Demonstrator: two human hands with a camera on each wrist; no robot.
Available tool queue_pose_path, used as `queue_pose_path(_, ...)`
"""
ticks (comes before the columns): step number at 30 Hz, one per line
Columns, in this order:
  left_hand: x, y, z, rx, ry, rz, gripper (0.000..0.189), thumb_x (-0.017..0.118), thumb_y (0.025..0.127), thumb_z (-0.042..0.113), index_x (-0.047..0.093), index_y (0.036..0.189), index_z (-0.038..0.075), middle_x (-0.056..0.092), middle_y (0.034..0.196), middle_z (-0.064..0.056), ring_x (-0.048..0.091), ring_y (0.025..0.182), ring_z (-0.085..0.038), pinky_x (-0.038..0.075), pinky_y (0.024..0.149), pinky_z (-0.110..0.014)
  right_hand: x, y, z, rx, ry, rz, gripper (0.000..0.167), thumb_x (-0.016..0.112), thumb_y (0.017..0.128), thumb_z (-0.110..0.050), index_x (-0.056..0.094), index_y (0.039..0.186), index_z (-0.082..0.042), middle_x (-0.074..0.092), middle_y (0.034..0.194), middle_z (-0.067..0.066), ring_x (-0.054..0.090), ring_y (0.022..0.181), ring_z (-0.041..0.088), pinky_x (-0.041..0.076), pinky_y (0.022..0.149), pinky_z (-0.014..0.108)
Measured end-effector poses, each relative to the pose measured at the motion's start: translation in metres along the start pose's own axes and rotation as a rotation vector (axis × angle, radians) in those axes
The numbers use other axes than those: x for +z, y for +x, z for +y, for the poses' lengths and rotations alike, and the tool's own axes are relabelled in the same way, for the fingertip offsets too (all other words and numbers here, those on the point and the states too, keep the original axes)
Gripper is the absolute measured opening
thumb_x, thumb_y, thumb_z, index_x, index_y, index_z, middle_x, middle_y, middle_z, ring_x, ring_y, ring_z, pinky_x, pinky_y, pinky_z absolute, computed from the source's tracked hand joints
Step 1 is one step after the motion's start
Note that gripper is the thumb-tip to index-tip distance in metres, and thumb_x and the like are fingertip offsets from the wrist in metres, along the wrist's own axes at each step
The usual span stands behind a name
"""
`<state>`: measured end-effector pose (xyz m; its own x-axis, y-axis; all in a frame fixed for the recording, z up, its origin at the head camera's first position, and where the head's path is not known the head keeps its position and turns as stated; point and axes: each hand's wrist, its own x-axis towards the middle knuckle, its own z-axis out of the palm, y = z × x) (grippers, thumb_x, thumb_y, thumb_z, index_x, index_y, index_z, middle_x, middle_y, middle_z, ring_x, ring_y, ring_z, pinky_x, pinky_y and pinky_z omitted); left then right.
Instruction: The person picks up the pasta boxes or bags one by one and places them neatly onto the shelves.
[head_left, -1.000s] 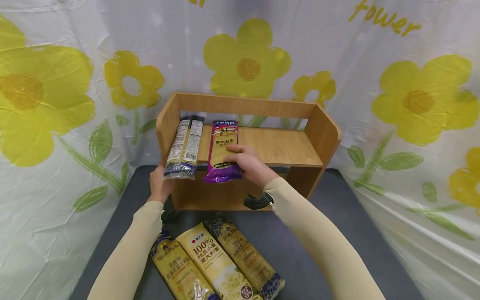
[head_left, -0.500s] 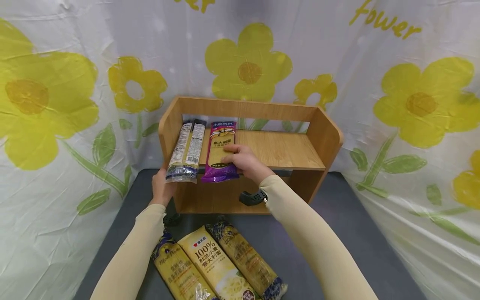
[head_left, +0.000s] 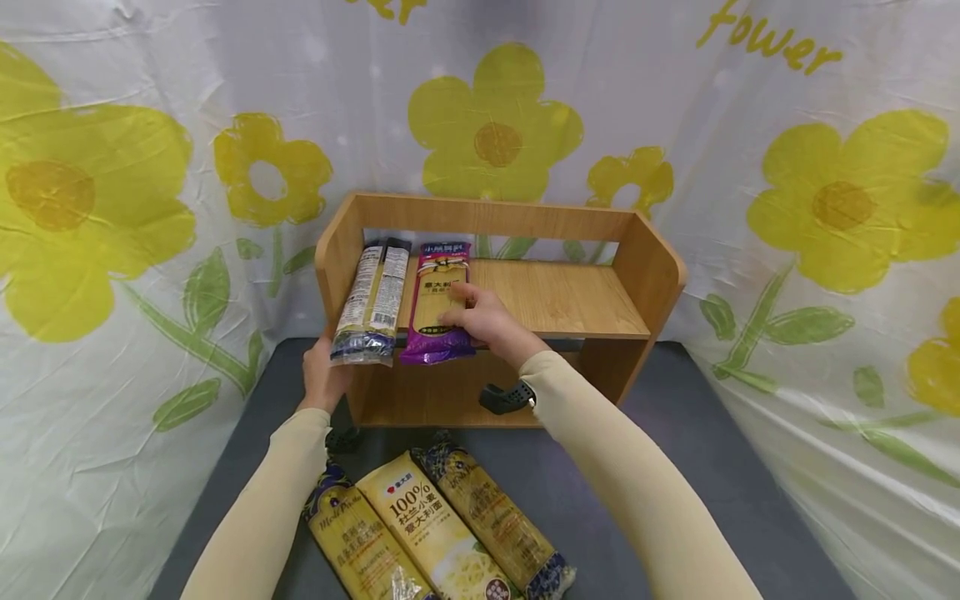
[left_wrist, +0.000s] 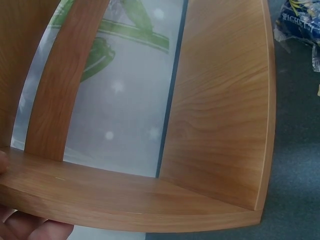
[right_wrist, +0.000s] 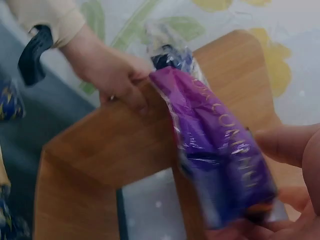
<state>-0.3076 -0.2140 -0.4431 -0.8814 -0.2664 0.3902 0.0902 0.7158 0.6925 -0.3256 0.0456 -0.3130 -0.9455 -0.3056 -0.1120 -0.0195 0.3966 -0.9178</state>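
Note:
On the upper board of a small wooden shelf (head_left: 562,292) lies a purple-ended spaghetti pack (head_left: 432,302), its near end jutting past the front edge. My right hand (head_left: 495,321) holds this pack by its right side, thumb on top; the right wrist view shows fingers (right_wrist: 285,145) round its purple end. To its left, a clear spaghetti pack with a white label (head_left: 371,304) leans along the shelf's left side, also overhanging the front. My left hand (head_left: 322,375) grips the left side panel, with its fingertips (left_wrist: 50,231) curled on the panel in the left wrist view.
Three more pasta packs lie on the dark table before the shelf: a yellow one (head_left: 438,521) between two clear ones with blue ends, one left (head_left: 360,537) and one right (head_left: 491,517). A flower-printed curtain (head_left: 495,100) hangs behind.
The purple-ended spaghetti pack has slid slightly left with my right hand, closer to the labelled pack. My left hand stays on the side panel. The head view has shifted a little.

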Motion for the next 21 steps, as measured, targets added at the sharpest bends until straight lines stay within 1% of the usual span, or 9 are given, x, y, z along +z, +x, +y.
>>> queue_pose_path(2,0.002,0.0,0.0,-0.003,-0.008,0.004,0.042,0.047,0.102,0.018,0.056,0.131,-0.012,0.068,0.109,-0.038,0.066,0.09,-0.054,0.051,0.077,-0.063,-0.004,-0.004,0.002,-0.016,-0.036,0.003,0.075,0.07,0.095,-0.018,0.034,0.16,-0.017,0.048,0.156,0.018,0.061,0.117,0.024,0.055,0.086,0.04)
queue_pose_path(3,0.002,0.0,0.0,-0.005,-0.009,0.006,0.042,0.047,0.102,0.018,0.056,0.13,-0.012,0.068,0.108,-0.038,0.066,0.09,-0.054,0.051,0.077,-0.063,-0.007,-0.006,0.003,-0.023,-0.051,0.001,0.077,0.071,0.095,-0.019,0.032,0.161,-0.017,0.047,0.156,0.02,0.064,0.113,0.025,0.057,0.084,0.04)
queue_pose_path(5,0.003,0.0,0.0,-0.009,-0.016,0.011,0.041,0.047,0.102,0.018,0.057,0.128,-0.012,0.068,0.106,-0.038,0.066,0.09,-0.055,0.051,0.077,-0.063,-0.014,-0.014,0.006,-0.026,-0.06,-0.011,0.078,0.07,0.095,-0.019,0.029,0.162,-0.018,0.046,0.156,0.023,0.067,0.1,0.022,0.059,0.079,0.04)
queue_pose_path(7,0.004,0.0,0.0,-0.01,-0.023,0.009,0.041,0.047,0.102,0.018,0.058,0.127,-0.013,0.068,0.105,-0.038,0.066,0.088,-0.054,0.051,0.075,-0.062,-0.023,-0.024,0.012,-0.028,-0.05,-0.033,0.076,0.068,0.096,-0.018,0.029,0.162,-0.017,0.045,0.155,0.025,0.067,0.087,0.017,0.059,0.074,0.038)
queue_pose_path(9,0.004,-0.001,0.0,-0.001,-0.02,0.006,0.041,0.046,0.103,0.018,0.059,0.126,-0.013,0.068,0.103,-0.038,0.067,0.087,-0.053,0.051,0.074,-0.061,-0.034,-0.036,0.018,-0.038,-0.058,-0.045,0.075,0.067,0.097,-0.018,0.029,0.161,-0.016,0.045,0.154,0.026,0.066,0.079,0.016,0.06,0.072,0.037)
queue_pose_path(11,0.004,-0.001,0.0,0.002,-0.027,0.003,0.041,0.046,0.104,0.018,0.059,0.126,-0.014,0.068,0.102,-0.037,0.067,0.085,-0.052,0.051,0.072,-0.06,-0.046,-0.05,0.026,-0.051,-0.083,-0.046,0.073,0.067,0.097,-0.019,0.031,0.161,-0.015,0.045,0.155,0.025,0.067,0.081,0.015,0.059,0.072,0.036)
queue_pose_path(15,0.003,0.0,-0.001,-0.006,-0.037,0.002,0.041,0.045,0.104,0.019,0.059,0.125,-0.013,0.068,0.103,-0.037,0.067,0.086,-0.05,0.052,0.072,-0.059,-0.07,-0.075,0.042,-0.072,-0.153,-0.043,0.067,0.066,0.097,-0.018,0.038,0.157,-0.011,0.051,0.15,0.025,0.071,0.09,0.021,0.059,0.071,0.034)
queue_pose_path(18,0.003,0.0,-0.001,-0.004,-0.041,0.012,0.042,0.045,0.104,0.019,0.059,0.126,-0.014,0.068,0.106,-0.037,0.067,0.089,-0.051,0.052,0.075,-0.061,-0.087,-0.089,0.055,-0.07,-0.193,-0.041,0.062,0.065,0.098,-0.017,0.041,0.155,-0.009,0.054,0.146,0.026,0.072,0.093,0.024,0.06,0.071,0.035)
queue_pose_path(21,0.003,-0.001,-0.001,-0.01,-0.052,0.013,0.042,0.047,0.104,0.019,0.058,0.129,-0.013,0.068,0.109,-0.037,0.066,0.09,-0.051,0.052,0.076,-0.061,-0.102,-0.1,0.069,-0.058,-0.214,-0.04,0.06,0.064,0.098,-0.017,0.042,0.154,-0.006,0.056,0.144,0.028,0.071,0.092,0.022,0.06,0.072,0.035)
